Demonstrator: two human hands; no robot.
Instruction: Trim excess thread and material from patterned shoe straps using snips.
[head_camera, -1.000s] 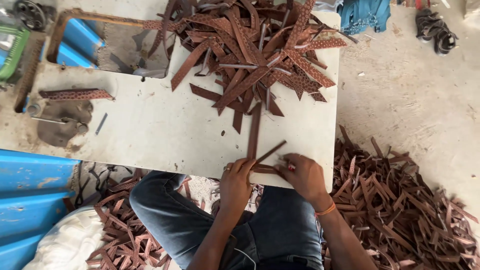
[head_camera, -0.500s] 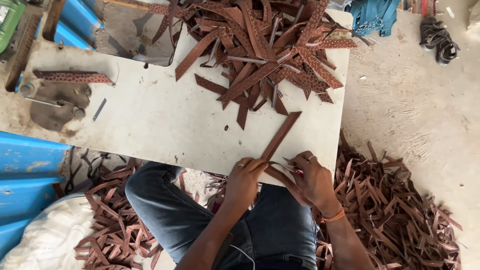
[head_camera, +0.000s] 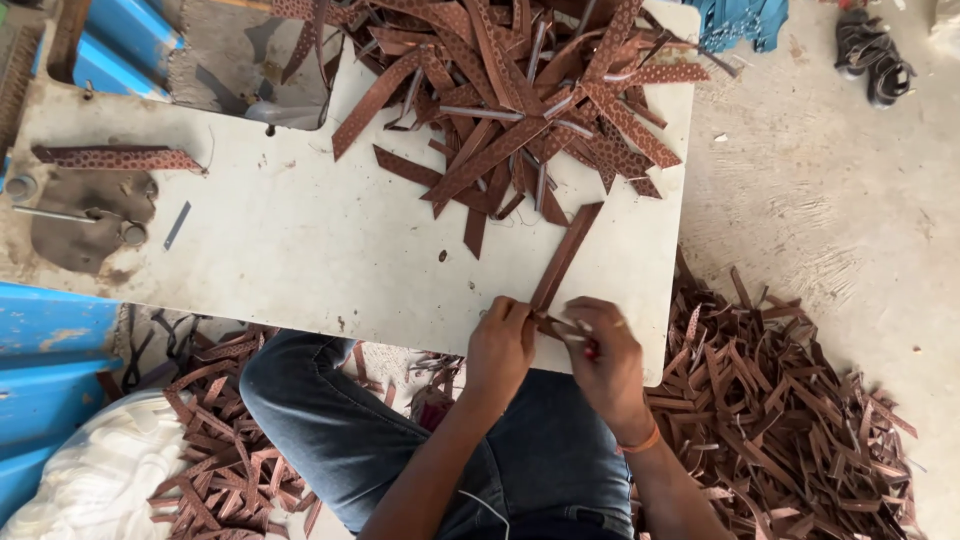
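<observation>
Head view: two hands on one brown strip at the table's near edge

Far left: blue panel (head_camera: 50, 350) beside the table, white sack (head_camera: 95, 480) below it on the floor.
Table (head_camera: 300, 250): pale, worn top. On its left part lies a dotted brown strip (head_camera: 115, 158), flat and alone, with a dark stain and small metal parts just below it.
Floor scraps, left (head_camera: 225, 450): loose brown strips heaped beside the person's knee.
Pile (head_camera: 520, 100): many brown strips, crossed and overlapping, on the far middle of the table.
Left hand (head_camera: 500, 345): fingers closed, pinching the near end of the strip.
Strip (head_camera: 566, 255): long, brown, lying slantwise on the table, far end pointing toward the pile, near end at the table's edge between both hands.
Right hand (head_camera: 605, 360): fingers curled tight on the same end, touching the left hand; something red shows in the grip, too small to tell. Orange band on the wrist.
Floor scraps, right (head_camera: 780, 420): larger heap of brown strips.
Far right, top: dark sandals (head_camera: 872, 50) on bare floor.
</observation>
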